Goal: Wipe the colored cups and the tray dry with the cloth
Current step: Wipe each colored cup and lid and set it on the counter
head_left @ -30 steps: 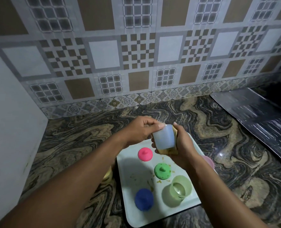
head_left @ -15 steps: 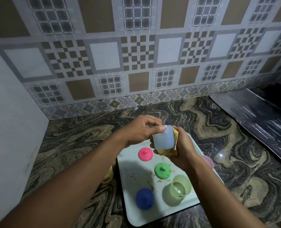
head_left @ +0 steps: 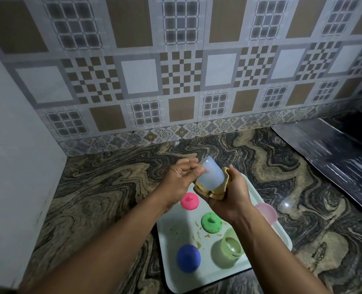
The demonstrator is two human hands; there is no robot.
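- The pale blue cup (head_left: pixel 210 177) is up in the air above the far end of the tray (head_left: pixel 175 279). It has tipped over to the left since a second ago, when it stood nearly upright.
- The left hand (head_left: pixel 181 180) has loosened: palm showing, thumb and fingertips pinching only the cup's far end.
- The right hand (head_left: pixel 234 198) keeps its fingers wrapped round the yellow cloth (head_left: pixel 215 190), bunched against the cup's lower side.
- I judge this a turn to bring a fresh face to the cloth (mid-wipe, not finished).
- The pale green cup (head_left: pixel 231 247) and the pink dome (head_left: pixel 189 200), green dome (head_left: pixel 211 222) and blue dome (head_left: pixel 188 258) wait on the smeared tray.
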